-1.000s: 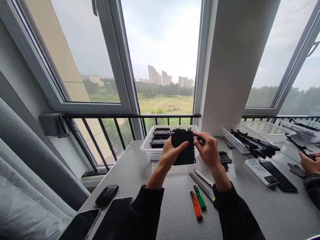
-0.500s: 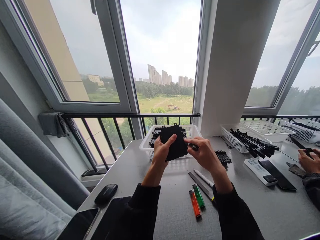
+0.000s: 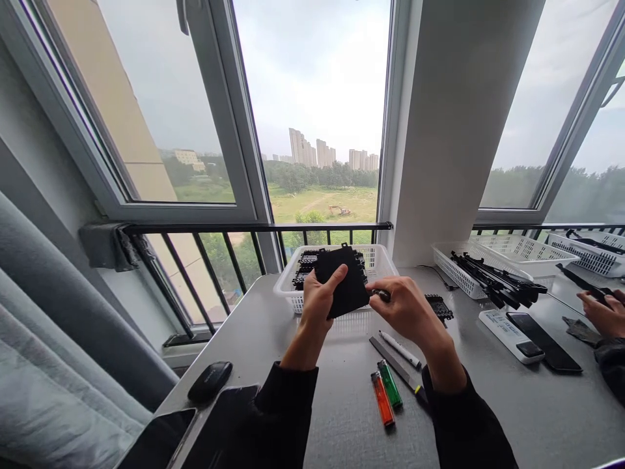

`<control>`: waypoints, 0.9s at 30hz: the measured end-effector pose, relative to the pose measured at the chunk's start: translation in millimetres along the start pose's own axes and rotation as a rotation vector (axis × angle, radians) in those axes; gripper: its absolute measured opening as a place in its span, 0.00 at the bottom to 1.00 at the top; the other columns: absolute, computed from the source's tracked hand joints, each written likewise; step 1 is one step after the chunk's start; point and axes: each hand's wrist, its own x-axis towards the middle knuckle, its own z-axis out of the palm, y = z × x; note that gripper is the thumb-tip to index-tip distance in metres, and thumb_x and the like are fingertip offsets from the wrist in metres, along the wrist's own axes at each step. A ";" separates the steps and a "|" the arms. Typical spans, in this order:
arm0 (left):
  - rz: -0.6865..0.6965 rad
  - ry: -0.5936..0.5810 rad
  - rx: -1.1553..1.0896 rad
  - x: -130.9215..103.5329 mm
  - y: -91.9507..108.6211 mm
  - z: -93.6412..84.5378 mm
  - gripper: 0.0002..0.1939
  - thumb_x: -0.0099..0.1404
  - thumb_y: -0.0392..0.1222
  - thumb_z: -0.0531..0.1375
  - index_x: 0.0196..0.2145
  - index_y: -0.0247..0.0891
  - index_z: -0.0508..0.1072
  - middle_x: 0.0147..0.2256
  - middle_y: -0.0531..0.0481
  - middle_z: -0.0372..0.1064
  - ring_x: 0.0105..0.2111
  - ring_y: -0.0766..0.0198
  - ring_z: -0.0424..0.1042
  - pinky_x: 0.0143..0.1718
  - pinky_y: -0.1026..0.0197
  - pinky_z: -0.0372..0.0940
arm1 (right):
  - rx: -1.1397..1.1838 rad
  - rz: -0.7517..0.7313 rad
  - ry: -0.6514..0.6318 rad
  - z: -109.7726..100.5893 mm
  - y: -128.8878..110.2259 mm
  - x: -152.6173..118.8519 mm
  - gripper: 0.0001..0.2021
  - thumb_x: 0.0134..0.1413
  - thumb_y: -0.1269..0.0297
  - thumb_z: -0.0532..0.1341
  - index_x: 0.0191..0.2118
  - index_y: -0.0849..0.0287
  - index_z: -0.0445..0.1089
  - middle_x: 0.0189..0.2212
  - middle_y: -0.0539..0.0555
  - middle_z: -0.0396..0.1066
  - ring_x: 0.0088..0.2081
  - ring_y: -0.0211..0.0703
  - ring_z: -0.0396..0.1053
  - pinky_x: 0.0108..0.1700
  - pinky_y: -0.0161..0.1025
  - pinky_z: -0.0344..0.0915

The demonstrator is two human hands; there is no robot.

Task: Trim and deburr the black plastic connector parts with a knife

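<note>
My left hand (image 3: 319, 296) is closed on a flat, black, nearly square plastic panel (image 3: 347, 290), thumb across its face and fingers hidden behind. Small tabs stick up from the panel's top edge. Closed round a small dark-handled tool (image 3: 381, 295), my right hand (image 3: 407, 306) is at the panel's right edge; the tool's tip cannot be made out. Behind the panel stands a white plastic basket (image 3: 288, 296) with black ribbed parts (image 3: 306, 260) in it. Another black ribbed part (image 3: 439, 306) lies on the table beyond my right wrist.
Orange (image 3: 382, 398) and green (image 3: 390, 384) lighters, a white pen (image 3: 400, 348) and a flat metal strip (image 3: 398, 365) lie before me. A black mouse (image 3: 211, 381) is at left. At right are a phone (image 3: 544, 342), a basket of long black parts (image 3: 459, 277) and another person's hand (image 3: 603, 312).
My right hand and its tool have shifted slightly down and right along the panel's edge. The panel stays in my left hand. The other person's hand has moved a little to the left.
</note>
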 end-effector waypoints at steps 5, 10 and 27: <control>0.051 -0.051 0.030 -4.5 1.7 1.0 0.25 0.42 0.45 0.74 0.38 0.34 0.76 0.31 0.47 0.77 0.32 0.55 0.77 0.38 0.53 0.73 | 0.023 -0.007 -0.013 -5.5 6.8 2.2 0.13 0.51 0.70 0.55 0.32 0.54 0.78 0.32 0.51 0.78 0.33 0.45 0.72 0.38 0.39 0.64; 0.234 -0.008 0.222 -7.9 5.2 -9.3 0.21 0.45 0.45 0.73 0.37 0.37 0.75 0.35 0.46 0.77 0.36 0.56 0.76 0.40 0.55 0.71 | 0.229 0.051 -0.032 -12.2 22.7 1.0 0.14 0.50 0.70 0.53 0.25 0.57 0.76 0.26 0.50 0.76 0.29 0.43 0.71 0.34 0.37 0.64; 0.942 -0.457 1.027 -70.5 -58.8 -103.7 0.12 0.61 0.29 0.55 0.22 0.41 0.67 0.56 0.47 0.68 0.61 0.53 0.59 0.59 0.48 0.56 | 0.964 0.416 -0.304 84.1 51.9 -112.1 0.23 0.52 0.42 0.62 0.39 0.60 0.70 0.29 0.51 0.68 0.26 0.36 0.68 0.24 0.32 0.61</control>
